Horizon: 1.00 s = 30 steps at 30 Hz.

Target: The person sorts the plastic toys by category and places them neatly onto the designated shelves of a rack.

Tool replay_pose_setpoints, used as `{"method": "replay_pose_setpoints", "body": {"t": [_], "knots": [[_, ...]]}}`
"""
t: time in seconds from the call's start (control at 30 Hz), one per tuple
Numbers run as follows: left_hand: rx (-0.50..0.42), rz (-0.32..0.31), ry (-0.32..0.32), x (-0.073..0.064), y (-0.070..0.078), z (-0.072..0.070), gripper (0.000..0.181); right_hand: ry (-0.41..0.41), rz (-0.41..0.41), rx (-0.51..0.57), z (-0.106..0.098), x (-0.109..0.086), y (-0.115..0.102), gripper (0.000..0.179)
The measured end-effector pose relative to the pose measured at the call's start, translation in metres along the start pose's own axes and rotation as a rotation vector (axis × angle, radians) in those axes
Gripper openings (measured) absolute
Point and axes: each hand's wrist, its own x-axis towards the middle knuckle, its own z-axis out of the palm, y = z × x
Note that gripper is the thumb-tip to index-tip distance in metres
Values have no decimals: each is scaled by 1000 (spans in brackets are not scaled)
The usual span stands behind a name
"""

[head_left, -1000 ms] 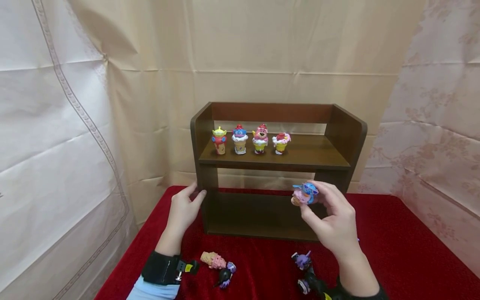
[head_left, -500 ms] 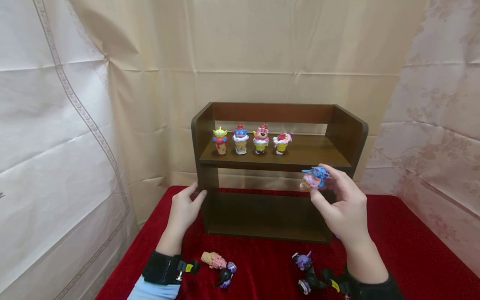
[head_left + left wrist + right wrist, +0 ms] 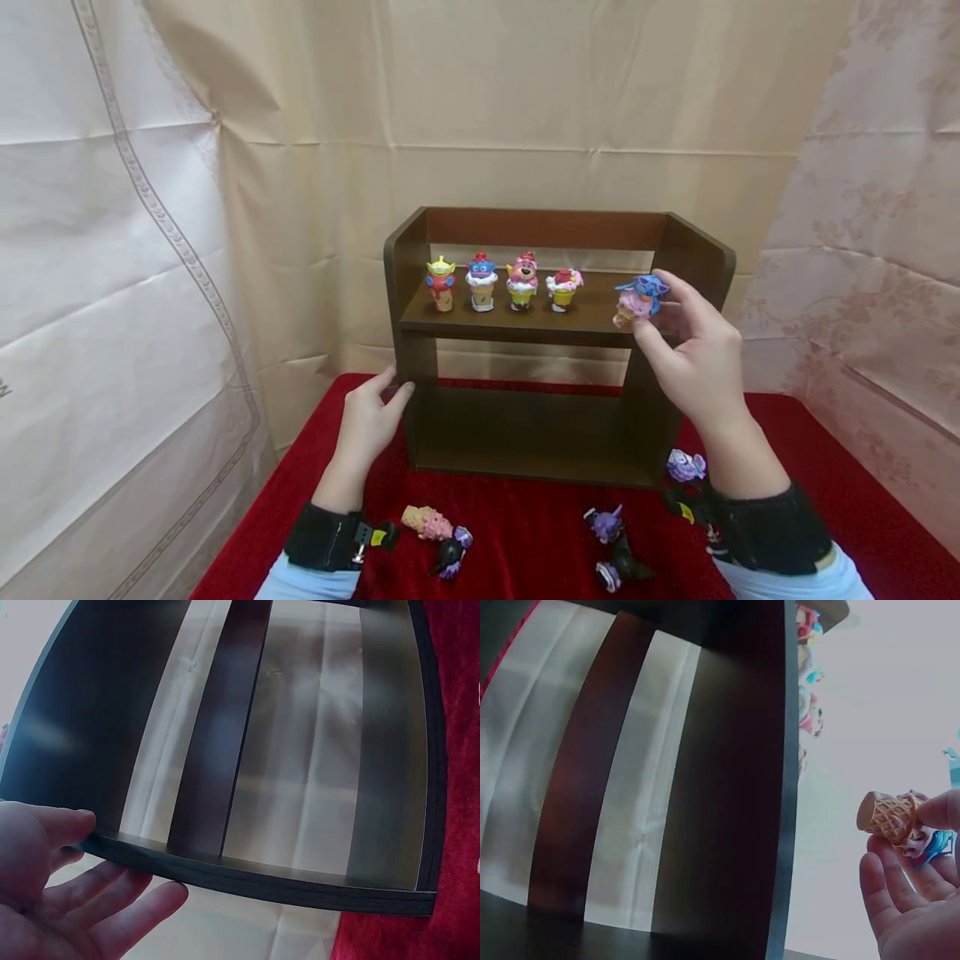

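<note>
My right hand (image 3: 697,358) pinches a toy figurine (image 3: 640,298) between thumb and fingers, in front of the upper board's right part. The figurine has a blue character with sunglasses over pink ice cream; its waffle cone (image 3: 889,816) points left in the right wrist view. My left hand (image 3: 372,417) holds the left side panel of a dark brown shelf (image 3: 551,333), thumb at the front edge and fingers along the outside (image 3: 131,900). On the upper board stand the green alien figurine (image 3: 442,283), the blue one (image 3: 482,282), the pink bear (image 3: 522,282) and a low pink-and-yellow figurine (image 3: 563,288).
On the red cloth (image 3: 517,533) lie a pink cone figurine (image 3: 427,522) beside a black-and-purple one (image 3: 452,552). Farther right are a purple figurine (image 3: 604,523), a black one (image 3: 622,568) and a lilac one (image 3: 686,465). Beige curtain (image 3: 525,100) hangs behind.
My right hand has raised the blue-and-pink figurine and moved it right, from before the lower opening to the upper board's level. The left hand stays at the side panel.
</note>
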Motion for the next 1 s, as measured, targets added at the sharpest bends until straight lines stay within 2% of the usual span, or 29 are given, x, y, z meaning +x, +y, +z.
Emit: {"method": "replay_pose_setpoints", "body": {"t": [0.3, 0.53, 0.67, 1.0], "knots": [[4, 8, 2, 1, -2, 0, 44, -71, 25, -31, 8, 25, 15, 49], [2, 17, -2, 1, -2, 0, 45, -166, 131, -54, 11, 42, 25, 49], [0, 18, 0, 1, -3, 0, 44, -230, 160, -53, 15, 49, 30, 49], [-9, 8, -4, -1, -3, 0, 44, -366, 291, -45, 26, 53, 42, 50]]}}
